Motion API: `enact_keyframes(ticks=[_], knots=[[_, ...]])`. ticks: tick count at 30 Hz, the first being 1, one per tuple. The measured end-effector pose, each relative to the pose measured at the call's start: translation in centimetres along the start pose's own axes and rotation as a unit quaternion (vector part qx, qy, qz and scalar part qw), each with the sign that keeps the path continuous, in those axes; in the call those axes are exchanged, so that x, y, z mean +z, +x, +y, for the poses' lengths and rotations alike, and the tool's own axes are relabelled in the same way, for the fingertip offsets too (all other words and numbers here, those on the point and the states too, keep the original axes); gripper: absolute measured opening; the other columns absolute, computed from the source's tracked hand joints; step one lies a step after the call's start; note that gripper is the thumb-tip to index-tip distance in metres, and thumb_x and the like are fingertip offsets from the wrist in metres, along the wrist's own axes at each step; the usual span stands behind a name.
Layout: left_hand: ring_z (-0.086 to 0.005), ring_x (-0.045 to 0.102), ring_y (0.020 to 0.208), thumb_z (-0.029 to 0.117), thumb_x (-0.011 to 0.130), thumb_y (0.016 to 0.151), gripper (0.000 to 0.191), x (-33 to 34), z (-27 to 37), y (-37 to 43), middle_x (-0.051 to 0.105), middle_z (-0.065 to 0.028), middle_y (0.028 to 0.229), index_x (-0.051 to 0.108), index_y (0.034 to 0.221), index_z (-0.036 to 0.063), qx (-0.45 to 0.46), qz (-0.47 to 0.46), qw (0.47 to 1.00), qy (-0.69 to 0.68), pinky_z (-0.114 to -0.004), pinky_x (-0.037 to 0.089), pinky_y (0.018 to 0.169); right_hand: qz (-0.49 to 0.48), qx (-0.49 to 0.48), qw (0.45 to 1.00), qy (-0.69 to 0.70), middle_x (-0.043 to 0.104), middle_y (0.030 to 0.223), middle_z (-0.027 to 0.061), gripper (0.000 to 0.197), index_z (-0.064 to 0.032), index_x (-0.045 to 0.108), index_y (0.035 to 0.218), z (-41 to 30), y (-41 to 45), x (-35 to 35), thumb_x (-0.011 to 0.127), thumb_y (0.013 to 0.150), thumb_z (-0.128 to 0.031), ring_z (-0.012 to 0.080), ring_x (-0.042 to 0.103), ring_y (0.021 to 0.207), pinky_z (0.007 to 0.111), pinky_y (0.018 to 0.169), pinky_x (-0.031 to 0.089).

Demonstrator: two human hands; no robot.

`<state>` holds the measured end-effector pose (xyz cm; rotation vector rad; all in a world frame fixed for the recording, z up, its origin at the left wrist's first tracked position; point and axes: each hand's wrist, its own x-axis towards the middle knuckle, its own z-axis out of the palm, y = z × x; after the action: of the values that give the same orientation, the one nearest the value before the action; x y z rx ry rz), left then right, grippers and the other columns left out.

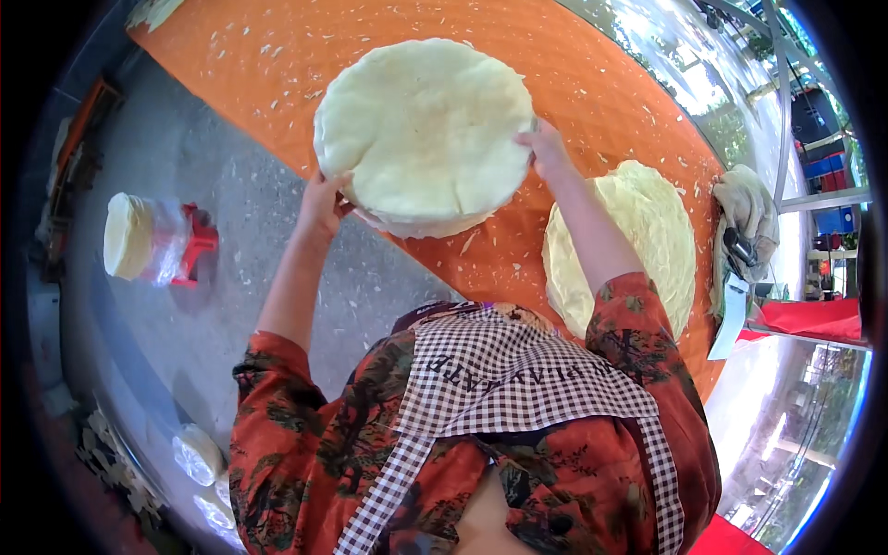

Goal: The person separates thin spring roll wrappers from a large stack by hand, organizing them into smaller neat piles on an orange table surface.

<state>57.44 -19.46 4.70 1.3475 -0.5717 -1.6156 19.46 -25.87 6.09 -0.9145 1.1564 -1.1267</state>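
A thick stack of round, pale flatbreads (423,132) is between my two hands over the orange tabletop. My left hand (325,202) grips its near left edge, fingers tucked partly beneath. On the right edge, my right hand (548,149) has its thumb on top, and its other fingers are mostly hidden. The top bread is slightly uneven, with a crease near its front. I cannot tell whether the stack is lifted or touches the table. Partly behind my right forearm lies another pale, wrinkled round pile (642,229).
Pale flakes are scattered over the orange table covering (583,76). On the grey floor (257,229), a red stool (201,243) bears a round stack (128,236) partly wrapped in clear plastic. Plastic-wrapped bundles (198,454) lie at lower left. A crumpled cloth (746,208) is at the table's right edge.
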Motion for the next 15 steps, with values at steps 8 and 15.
enact_keyframes(ticks=[8, 15], knots=[[-0.0168, 0.060, 0.081, 0.021, 0.067, 0.082, 0.045, 0.4, 0.6, -0.2, 0.059, -0.0059, 0.103, 0.046, 0.118, 0.0041, 0.054, 0.049, 0.992, 0.105, -0.030, 0.051, 0.066, 0.076, 0.067, 0.988, -0.114, 0.060, 0.108, 0.0100, 0.040, 0.0004, 0.051, 0.118, -2.9, -1.7, -0.2, 0.061, 0.080, -0.008, 0.0209, 0.061, 0.096, 0.030, 0.077, 0.052], [-0.0229, 0.050, 0.117, 0.058, 0.045, 0.089, 0.072, -5.0, 2.6, 7.5, 0.049, -0.0119, 0.132, 0.037, 0.135, 0.0024, 0.161, 0.083, 0.980, -0.082, -0.036, 0.042, 0.095, 0.215, 0.006, 0.974, 0.069, 0.043, 0.135, 0.0130, 0.066, -0.0019, 0.037, 0.136, -1.2, -3.7, 0.2, 0.046, 0.090, -0.049, 0.0211, 0.039, 0.126, 0.036, 0.101, 0.032]])
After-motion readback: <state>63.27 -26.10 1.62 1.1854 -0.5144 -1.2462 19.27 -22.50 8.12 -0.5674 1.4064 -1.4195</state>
